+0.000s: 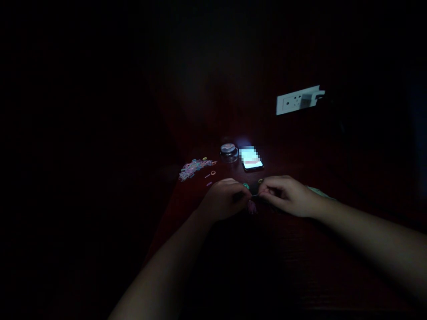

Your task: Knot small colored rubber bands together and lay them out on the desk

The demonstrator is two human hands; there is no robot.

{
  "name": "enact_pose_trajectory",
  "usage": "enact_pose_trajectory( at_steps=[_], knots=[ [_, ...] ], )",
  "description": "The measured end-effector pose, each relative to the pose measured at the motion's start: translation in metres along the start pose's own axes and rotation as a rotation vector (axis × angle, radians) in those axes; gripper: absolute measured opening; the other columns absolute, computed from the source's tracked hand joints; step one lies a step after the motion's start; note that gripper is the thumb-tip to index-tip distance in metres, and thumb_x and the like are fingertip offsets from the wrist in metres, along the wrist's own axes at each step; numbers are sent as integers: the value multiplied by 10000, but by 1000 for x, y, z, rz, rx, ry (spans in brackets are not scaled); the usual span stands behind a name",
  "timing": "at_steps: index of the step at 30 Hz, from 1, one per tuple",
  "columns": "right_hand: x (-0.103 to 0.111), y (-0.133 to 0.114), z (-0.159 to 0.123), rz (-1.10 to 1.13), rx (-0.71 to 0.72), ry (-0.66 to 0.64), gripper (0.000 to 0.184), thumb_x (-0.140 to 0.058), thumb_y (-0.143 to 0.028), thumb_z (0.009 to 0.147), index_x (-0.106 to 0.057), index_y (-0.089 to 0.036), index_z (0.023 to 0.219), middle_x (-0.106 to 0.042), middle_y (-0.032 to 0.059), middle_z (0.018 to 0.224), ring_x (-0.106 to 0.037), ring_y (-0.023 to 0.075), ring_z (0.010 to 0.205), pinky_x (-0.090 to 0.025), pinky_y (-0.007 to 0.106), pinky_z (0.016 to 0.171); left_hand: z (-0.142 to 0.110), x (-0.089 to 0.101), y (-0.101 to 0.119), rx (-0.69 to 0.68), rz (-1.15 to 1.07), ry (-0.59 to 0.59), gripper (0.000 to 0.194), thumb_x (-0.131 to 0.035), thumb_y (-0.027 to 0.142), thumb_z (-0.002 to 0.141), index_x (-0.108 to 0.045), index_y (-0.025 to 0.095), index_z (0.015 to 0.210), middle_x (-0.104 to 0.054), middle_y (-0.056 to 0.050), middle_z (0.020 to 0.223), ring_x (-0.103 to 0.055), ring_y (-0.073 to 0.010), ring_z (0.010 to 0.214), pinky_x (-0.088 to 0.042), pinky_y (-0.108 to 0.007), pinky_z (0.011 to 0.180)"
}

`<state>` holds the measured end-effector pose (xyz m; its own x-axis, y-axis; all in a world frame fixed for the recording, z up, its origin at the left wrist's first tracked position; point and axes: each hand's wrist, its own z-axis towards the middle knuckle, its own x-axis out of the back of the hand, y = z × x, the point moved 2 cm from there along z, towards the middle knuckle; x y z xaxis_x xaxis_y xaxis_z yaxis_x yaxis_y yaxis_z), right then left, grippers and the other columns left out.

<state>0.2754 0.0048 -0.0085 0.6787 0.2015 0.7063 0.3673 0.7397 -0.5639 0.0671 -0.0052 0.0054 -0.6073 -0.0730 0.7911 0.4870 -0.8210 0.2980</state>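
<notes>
My left hand (230, 198) and my right hand (289, 195) are closed in pinches, fingertips a short gap apart. A thin pale strand (255, 195) spans that gap, gripped at both ends; it looks like a stretched rubber band, though the dark makes this uncertain. Just below my left fingertips is a small purple bundle (252, 207) of loops. Behind the fingertips a green ring (246, 186) and a yellowish ring (260, 181) show. Left of my left hand lie an orange ring (213, 173) and a purple band (209, 183).
A heap of colourful small bands (193, 169) lies on the dark red table (167, 226) near its left edge. Behind my hands stand a lidded round jar (229, 153) and a lit phone (252, 159). A pale flat item (318, 191) is partly hidden by my right wrist. A wall socket (298, 100) holds a plug.
</notes>
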Motion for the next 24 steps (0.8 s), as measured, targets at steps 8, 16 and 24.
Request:
enact_pose_trajectory(
  at_steps=[8,16,24],
  knots=[
    [-1,1,-1,-20,-39,16,187,-526,-315,915,-625,-171,849,-595,6,698,-516,114,592,-394,234,552,-1,0,2,1,13,-17,76,-614,239,846,-673,208,884,-711,-9,840,-627,-146,788,-482,-283,751],
    [18,11,0,-95,-3,29,110,-551,-252,855,-609,-178,798,-606,23,732,-529,132,623,-406,253,578,-12,16,-46,387,274,99,143,-580,282,861,-660,218,960,-722,-34,975,-639,-200,936,-476,-336,877],
    [33,17,-2,-113,-18,-188,87,-544,-191,790,-614,-199,739,-618,0,710,-543,140,632,-400,269,592,-41,29,-100,995,376,-38,301,-587,456,832,-651,218,1004,-721,-75,1025,-661,-215,892,-476,-293,766]
  ],
)
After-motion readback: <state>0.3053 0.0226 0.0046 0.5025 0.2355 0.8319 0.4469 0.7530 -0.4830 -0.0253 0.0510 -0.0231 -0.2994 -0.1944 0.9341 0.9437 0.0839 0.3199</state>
